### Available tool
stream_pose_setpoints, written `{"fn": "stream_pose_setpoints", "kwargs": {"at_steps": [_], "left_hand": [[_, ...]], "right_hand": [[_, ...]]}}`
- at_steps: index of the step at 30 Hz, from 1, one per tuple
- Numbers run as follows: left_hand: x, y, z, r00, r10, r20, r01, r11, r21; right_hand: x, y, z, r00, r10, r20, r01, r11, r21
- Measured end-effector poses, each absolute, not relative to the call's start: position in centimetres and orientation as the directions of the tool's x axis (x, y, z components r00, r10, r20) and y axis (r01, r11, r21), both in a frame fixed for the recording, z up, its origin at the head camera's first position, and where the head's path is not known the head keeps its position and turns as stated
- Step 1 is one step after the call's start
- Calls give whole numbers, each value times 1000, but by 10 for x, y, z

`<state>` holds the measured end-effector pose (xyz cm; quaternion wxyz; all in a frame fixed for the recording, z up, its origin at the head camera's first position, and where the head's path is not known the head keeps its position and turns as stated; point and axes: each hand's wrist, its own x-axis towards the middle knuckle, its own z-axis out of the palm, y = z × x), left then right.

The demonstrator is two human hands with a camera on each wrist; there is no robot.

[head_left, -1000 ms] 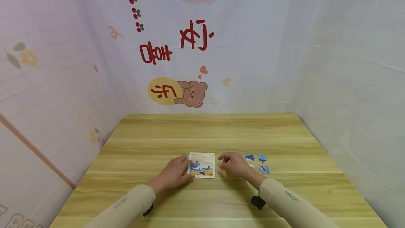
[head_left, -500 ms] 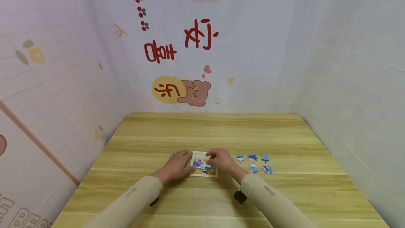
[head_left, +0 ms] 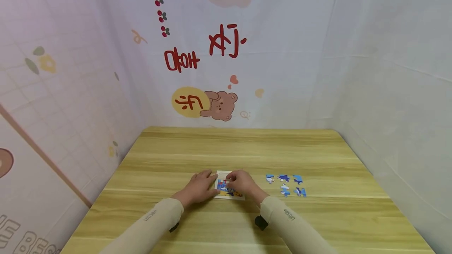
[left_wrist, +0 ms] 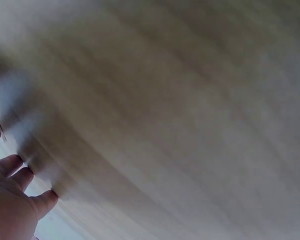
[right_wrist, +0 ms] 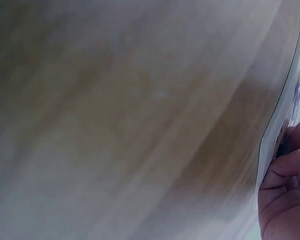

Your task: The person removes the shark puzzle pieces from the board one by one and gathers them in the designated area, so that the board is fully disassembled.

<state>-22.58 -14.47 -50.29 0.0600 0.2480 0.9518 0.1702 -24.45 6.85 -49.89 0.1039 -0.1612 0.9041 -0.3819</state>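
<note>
A square jigsaw tray (head_left: 231, 198) with a white rim lies on the table, its lower part filled with blue and yellow picture pieces. My left hand (head_left: 200, 186) rests at its left edge, fingers extended, thumb by the near left corner. Over the tray's right half, my right hand (head_left: 243, 182) pinches a small jigsaw piece, mostly hidden by the fingers, down at the picture. In the right wrist view the thumb and curled fingers (right_wrist: 287, 162) are right at the tray's pale rim (right_wrist: 275, 127). The left wrist view catches spread left fingers (left_wrist: 42, 202) at the tray.
Several loose blue and white jigsaw pieces (head_left: 283, 178) lie in two rows to the right of the tray. The wood-grain table (head_left: 233, 148) ends at a white printed cloth (head_left: 282, 69) behind and on both sides.
My right hand has moved left from beside the loose pieces to over the tray, fingertips now down at the picture. The left hand stays at the tray's left edge. The head view shifted slightly.
</note>
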Motion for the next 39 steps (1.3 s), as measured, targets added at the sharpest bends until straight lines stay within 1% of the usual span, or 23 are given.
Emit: {"fn": "stream_pose_setpoints", "kwargs": {"at_steps": [9, 16, 28, 34, 39], "left_hand": [[-219, -142, -499, -873, 487, -25, 443, 814, 375], [-220, -143, -498, -875, 484, -26, 441, 818, 368], [-218, -141, -502, -864, 504, -26, 462, 811, 358], [-218, -141, -501, -867, 498, -5, 461, 806, 372], [-220, -143, -502, -868, 497, -15, 458, 812, 362]], "right_hand": [[-243, 68, -495, -910, -411, -54, -251, 650, -717], [-244, 66, -492, -917, -392, -77, -199, 616, -762], [-244, 68, -497, -919, -391, -47, -207, 581, -787], [-246, 72, -499, -920, -391, -28, -211, 556, -804], [-245, 80, -497, -924, -381, -24, -207, 553, -807]]}}
